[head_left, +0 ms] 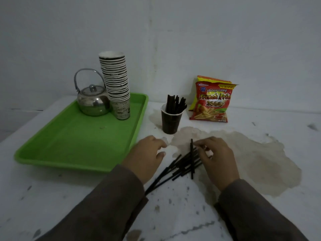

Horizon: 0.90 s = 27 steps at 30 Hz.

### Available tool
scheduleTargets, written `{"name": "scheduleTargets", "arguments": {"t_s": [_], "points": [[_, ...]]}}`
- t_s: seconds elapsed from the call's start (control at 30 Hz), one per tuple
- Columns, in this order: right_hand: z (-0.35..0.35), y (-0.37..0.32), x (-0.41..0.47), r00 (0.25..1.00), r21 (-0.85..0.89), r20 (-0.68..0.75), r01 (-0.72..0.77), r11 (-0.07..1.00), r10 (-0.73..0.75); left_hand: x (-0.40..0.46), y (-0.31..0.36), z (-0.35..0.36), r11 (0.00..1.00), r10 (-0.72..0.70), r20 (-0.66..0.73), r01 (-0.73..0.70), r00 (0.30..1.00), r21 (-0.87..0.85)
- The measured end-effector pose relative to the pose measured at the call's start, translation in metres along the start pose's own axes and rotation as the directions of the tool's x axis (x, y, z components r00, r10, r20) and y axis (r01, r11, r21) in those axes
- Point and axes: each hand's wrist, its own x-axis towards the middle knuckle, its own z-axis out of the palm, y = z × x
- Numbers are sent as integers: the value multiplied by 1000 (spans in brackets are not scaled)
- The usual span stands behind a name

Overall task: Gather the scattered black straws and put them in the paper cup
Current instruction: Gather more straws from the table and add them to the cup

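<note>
A: Checking grips. Right hand [216, 159]: fingers curled, pinching one thin black plastic straw [191, 159], held roughly near-to-far across loose pile of black straws [180, 166] on stained white table [260, 171]. Left hand [147, 153]?

B: Relaxed, fingers loosely spread, holding nothing, just left of pile. Dark brown paper cup [170, 122] upright beyond hands, already holding several black straws [175, 103]. Green plastic tray [78, 141] at left; red snack packet [211, 103] far right.

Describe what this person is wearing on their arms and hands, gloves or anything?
No gloves: both the left hand and right hand are bare. Long, loose sleeves of dull brownish-grey cloth cover both arms down to the wrists. No watch or bracelet shows; something small glints near the right fingers, too blurred to identify.
</note>
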Motion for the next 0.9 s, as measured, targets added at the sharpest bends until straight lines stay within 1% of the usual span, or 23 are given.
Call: {"name": "scheduleTargets", "arguments": {"t_s": [0.07, 0.13, 0.23, 0.3, 0.4, 0.57, 0.63, 0.7, 0.8, 0.9], "points": [[7, 7, -14, 995, -6, 41, -86, 996, 86, -17, -4, 15, 999, -49, -9, 49, 999, -3], [13, 10, -18, 986, -14, 69, -153, 988, 153, -26, -3, 27, 998, -66, -45, 65, 997, -16], [19, 7, -11, 964, -60, 91, -246, 967, 251, -27, 8, 40, 999, -40, -77, 40, 996, -5], [22, 2, -5, 946, -134, 99, -293, 947, 307, -24, 16, 46, 999, -39, -77, 40, 996, 12], [31, -6, 2, 938, -258, 138, -276, 926, 318, -21, 21, 51, 998, -44, -76, 46, 996, 32], [34, -12, 5, 914, -278, 175, -311, 909, 367, -22, 18, 54, 999, -40, -80, 43, 996, 29], [32, -13, 5, 901, -233, 192, -343, 910, 389, -22, 17, 55, 999, -52, -80, 53, 995, 12], [29, -13, 4, 895, -148, 200, -374, 916, 398, -21, 19, 56, 998, -56, -82, 56, 995, -9], [20, -9, 1, 889, 31, 158, -440, 898, 430, -17, 26, 55, 998, -57, -98, 53, 994, -39], [8, 0, -4, 864, 231, 95, -503, 833, 495, -6, 39, 58, 997, -58, -87, 54, 994, -53]]}}
